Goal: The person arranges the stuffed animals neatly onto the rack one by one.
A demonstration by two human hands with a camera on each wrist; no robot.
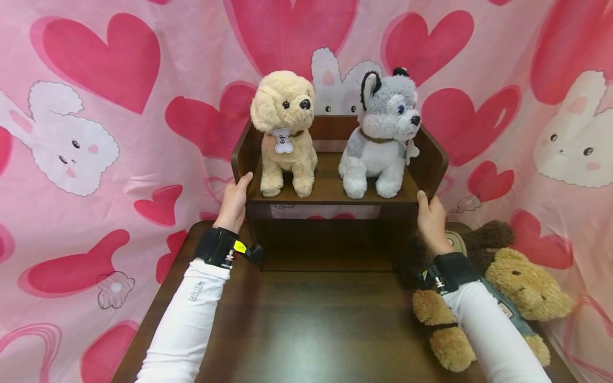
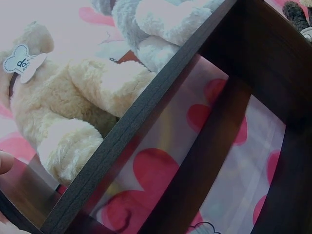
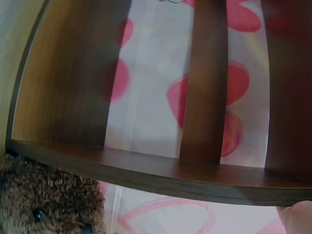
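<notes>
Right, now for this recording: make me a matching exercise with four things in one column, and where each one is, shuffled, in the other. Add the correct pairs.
Things
1. Cream dog
2. Grey-and-white dog
3. Tan bear
4. Left grip

Places
A. Lying on the desk, partly hidden by the right sleeve
B. Seated on the shelf, nearer its right end
C. Holding the shelf's left end
D. Seated on the shelf, nearer its left end

Pairs: 1-D, 2-B, 3-A, 4-C
</notes>
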